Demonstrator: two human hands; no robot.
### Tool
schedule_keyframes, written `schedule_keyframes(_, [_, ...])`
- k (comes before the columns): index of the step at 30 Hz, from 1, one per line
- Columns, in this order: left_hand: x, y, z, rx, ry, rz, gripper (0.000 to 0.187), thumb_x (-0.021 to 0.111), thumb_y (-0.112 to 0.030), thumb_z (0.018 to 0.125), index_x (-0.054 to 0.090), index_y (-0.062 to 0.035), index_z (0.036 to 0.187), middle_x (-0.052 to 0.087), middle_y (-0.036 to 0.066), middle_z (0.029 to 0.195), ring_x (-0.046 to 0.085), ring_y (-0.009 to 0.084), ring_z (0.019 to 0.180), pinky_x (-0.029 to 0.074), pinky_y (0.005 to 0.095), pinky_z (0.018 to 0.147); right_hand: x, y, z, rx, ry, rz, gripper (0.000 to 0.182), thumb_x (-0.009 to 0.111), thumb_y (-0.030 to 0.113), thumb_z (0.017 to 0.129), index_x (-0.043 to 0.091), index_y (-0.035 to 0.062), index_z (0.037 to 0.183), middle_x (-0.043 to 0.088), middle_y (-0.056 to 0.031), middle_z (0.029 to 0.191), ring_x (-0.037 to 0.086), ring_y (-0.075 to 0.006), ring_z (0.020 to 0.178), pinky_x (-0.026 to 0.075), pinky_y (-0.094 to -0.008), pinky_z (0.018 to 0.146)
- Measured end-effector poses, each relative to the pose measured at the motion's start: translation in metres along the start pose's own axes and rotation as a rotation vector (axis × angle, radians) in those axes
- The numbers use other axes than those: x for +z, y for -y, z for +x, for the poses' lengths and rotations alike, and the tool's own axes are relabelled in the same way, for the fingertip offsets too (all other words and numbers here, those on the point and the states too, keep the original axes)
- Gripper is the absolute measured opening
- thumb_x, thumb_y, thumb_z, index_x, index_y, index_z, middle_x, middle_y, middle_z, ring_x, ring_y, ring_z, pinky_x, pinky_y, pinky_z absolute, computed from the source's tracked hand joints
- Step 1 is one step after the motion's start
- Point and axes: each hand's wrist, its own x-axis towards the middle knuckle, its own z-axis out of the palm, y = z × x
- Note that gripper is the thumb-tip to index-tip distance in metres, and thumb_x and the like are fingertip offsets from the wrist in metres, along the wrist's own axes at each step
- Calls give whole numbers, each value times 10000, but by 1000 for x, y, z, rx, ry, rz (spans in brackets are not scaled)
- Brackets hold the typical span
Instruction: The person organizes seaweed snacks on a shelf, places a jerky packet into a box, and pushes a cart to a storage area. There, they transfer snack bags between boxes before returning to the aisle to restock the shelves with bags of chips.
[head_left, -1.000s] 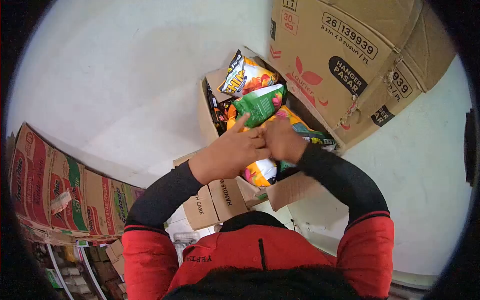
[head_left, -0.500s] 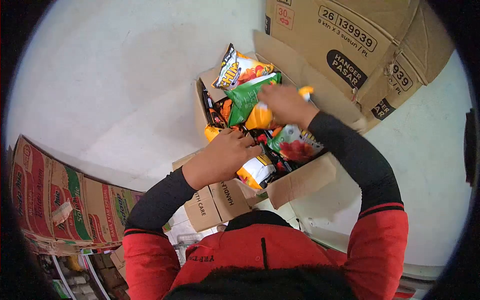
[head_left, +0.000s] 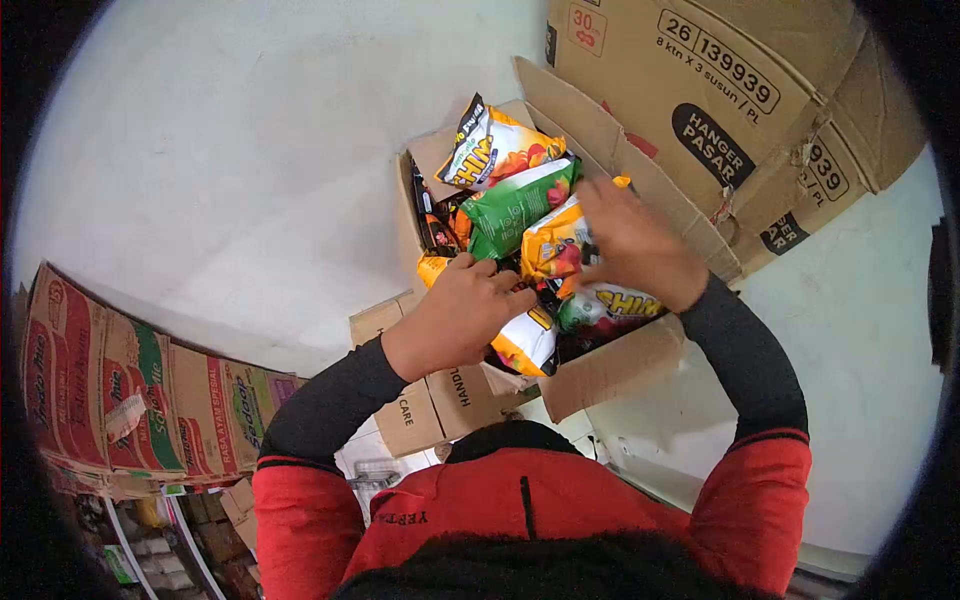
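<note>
Now, in the head view, my right hand (head_left: 648,245) has shifted right, half open beside the orange-and-white plastic packet (head_left: 543,250), baring it mid-box. My left hand (head_left: 455,318) bends its fingers over the yellow-and-white plastic packet (head_left: 530,345), near side of the open brown cardboard box (head_left: 605,380). Whether either hand grips, I cannot tell.

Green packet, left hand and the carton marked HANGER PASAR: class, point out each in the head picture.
Green packet (head_left: 508,210): head view, middle of its green side.
Left hand (head_left: 452,318): head view, back of the hand.
Carton marked HANGER PASAR (head_left: 652,118): head view, bare cardboard beside the black label.
</note>
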Motion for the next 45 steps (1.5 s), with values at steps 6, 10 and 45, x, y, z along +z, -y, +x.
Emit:
schedule_keyframes(6, [-21, 21, 3, 36, -103, -103, 538, 749, -134, 499, 581, -119, 1009, 587, 73, 894, 565, 272, 866, 416, 383, 751, 23, -30, -26, 193, 354, 160, 420, 750, 153, 629, 566, 29, 987, 588, -189, 919, 565, -364, 902, 450, -413, 780])
schedule_keyframes(10, [-39, 47, -1, -90, -392, -163, 540, 765, -180, 536, 583, -86, 1036, 609, 110, 966, 576, 318, 906, 454, 389, 793, 24, -63, -12, 213, 23, 245, 255, 675, 75, 710, 588, 14, 941, 637, -136, 878, 625, -269, 761, 482, -347, 694])
schedule_keyframes(45, [82, -80, 120, -177, -294, -300, 412, 585, -342, 813, 521, 29, 981, 610, 241, 822, 630, 350, 702, 502, 437, 637, -3, -20, -16, -2, -354, 216, 231, 613, 149, 771, 618, 29, 969, 598, -205, 940, 511, -348, 1042, 406, -421, 881])
